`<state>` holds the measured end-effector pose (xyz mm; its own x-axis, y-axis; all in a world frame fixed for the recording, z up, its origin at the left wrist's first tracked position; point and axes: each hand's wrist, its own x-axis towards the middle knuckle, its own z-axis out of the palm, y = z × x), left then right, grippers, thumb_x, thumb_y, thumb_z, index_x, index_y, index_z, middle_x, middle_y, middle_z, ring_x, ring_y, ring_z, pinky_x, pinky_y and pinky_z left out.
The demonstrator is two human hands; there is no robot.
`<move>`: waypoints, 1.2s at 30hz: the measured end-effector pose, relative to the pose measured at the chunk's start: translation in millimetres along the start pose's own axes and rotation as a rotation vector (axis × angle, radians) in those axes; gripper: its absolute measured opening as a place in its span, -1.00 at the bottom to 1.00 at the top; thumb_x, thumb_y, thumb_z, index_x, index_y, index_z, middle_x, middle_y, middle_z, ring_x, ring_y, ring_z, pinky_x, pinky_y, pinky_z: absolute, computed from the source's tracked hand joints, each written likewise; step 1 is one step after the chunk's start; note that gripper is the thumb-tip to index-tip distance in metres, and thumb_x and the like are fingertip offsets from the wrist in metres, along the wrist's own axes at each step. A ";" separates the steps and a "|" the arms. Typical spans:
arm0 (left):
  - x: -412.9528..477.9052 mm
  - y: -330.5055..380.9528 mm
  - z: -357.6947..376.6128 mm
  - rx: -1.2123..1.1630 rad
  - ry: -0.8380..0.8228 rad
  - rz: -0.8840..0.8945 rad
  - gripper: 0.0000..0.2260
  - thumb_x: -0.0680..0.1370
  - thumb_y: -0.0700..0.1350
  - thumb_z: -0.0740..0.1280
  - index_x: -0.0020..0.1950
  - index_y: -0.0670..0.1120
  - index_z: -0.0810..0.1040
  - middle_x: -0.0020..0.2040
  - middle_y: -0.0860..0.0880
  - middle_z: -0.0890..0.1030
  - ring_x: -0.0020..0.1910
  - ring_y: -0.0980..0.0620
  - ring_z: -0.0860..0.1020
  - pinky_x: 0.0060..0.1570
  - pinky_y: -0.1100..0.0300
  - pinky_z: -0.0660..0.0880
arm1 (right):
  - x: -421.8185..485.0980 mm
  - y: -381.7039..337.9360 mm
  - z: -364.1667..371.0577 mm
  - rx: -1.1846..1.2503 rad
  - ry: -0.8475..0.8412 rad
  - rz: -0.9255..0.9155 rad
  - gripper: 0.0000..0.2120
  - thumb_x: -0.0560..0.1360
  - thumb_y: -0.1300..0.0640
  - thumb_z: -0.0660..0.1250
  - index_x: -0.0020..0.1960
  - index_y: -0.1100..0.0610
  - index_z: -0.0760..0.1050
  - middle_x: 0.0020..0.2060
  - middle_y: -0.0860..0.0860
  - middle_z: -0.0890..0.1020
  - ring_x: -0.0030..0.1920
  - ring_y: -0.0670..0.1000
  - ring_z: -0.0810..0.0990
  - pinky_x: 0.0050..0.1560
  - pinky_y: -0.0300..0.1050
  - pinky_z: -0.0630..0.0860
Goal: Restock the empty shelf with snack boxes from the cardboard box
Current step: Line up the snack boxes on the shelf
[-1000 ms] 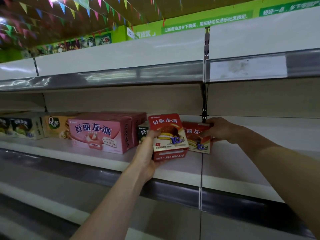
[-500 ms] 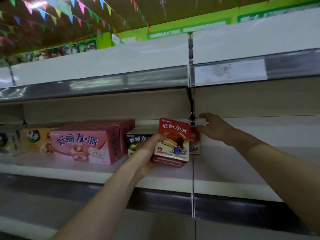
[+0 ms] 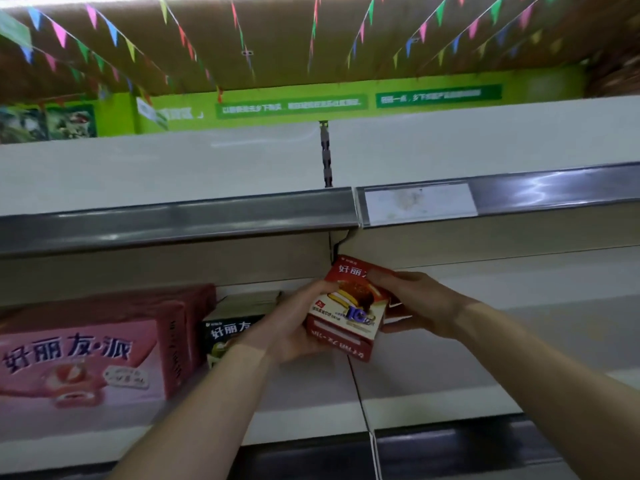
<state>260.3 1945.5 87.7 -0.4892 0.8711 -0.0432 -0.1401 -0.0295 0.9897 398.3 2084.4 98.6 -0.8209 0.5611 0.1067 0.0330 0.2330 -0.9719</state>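
A small red snack box [image 3: 349, 306] with a chocolate pie picture is held tilted above the white shelf board [image 3: 485, 358]. My left hand [image 3: 294, 327] grips its left side from below. My right hand [image 3: 415, 306] holds its right side, fingers curled over the top corner. Behind the right hand a sliver of another red box [image 3: 398, 308] shows on the shelf. A dark green box [image 3: 230, 336] stands just left of my left hand. The cardboard box is not in view.
A large pink snack box [image 3: 86, 355] stands at the left of the same shelf. The upper shelf's grey price rail [image 3: 207, 216] hangs close above. A seam and upright [image 3: 356, 386] divide the shelf sections. The lower rail [image 3: 450, 448] runs along the front edge.
My right hand left the red box at the back and came forward onto the box in my left hand. The box rose and tilted. The camera moved closer and looked upward.
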 end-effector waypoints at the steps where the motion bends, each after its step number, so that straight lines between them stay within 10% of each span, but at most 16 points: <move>1: 1.9 -0.6 0.2 0.012 -0.013 -0.017 -0.52 0.31 0.00 0.44 0.18 -0.15 0.56 0.06 -0.19 0.64 0.03 -0.12 0.60 0.19 -0.09 0.50 | -1.7 0.9 -2.3 0.005 0.012 0.008 -0.64 0.54 -0.11 0.31 0.18 0.14 0.53 -0.07 0.12 0.71 -0.04 0.08 0.68 -0.15 -0.06 0.65; 14: 22.8 3.8 23.3 0.068 0.074 -0.025 -0.78 0.45 0.00 0.46 -0.04 -0.11 0.58 -0.15 -0.15 0.66 -0.20 -0.06 0.60 -0.26 0.14 0.54 | -13.7 8.6 -30.3 0.081 0.111 0.077 -0.63 0.51 -0.09 0.35 0.14 0.17 0.55 -0.10 0.13 0.71 -0.12 0.06 0.70 -0.15 -0.07 0.64; 21: 35.4 4.6 33.6 0.072 0.120 0.032 -0.57 0.41 0.04 0.50 0.18 -0.17 0.61 0.03 -0.19 0.69 0.07 -0.17 0.63 0.24 -0.05 0.46 | -21.0 12.6 -43.5 0.051 0.081 0.123 -0.64 0.51 -0.11 0.35 0.13 0.14 0.54 -0.09 0.10 0.71 -0.06 0.05 0.69 -0.05 -0.05 0.64; 29: 39.4 12.9 48.1 0.029 0.090 0.070 -0.70 0.49 -0.05 0.44 0.12 -0.22 0.62 0.00 -0.24 0.68 -0.03 -0.20 0.65 -0.08 0.05 0.60 | -25.9 13.6 -51.3 0.027 0.069 0.124 -0.59 0.50 -0.13 0.35 0.18 0.16 0.53 -0.01 0.11 0.68 -0.02 0.06 0.68 -0.03 -0.04 0.64; 36: 38.5 11.5 52.7 0.062 0.104 0.051 -0.59 0.44 0.03 0.48 0.17 -0.20 0.62 0.02 -0.23 0.68 0.08 -0.21 0.63 0.15 -0.09 0.54 | -28.4 20.7 -56.1 0.021 0.043 0.120 -0.56 0.48 -0.13 0.37 0.20 0.17 0.52 0.01 0.11 0.68 0.00 0.07 0.67 0.00 -0.03 0.63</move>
<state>285.2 2004.4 104.6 -0.5816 0.8134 -0.0032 -0.0607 -0.0395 0.9974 454.3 2117.8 87.3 -0.7866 0.6174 -0.0022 0.1168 0.1454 -0.9824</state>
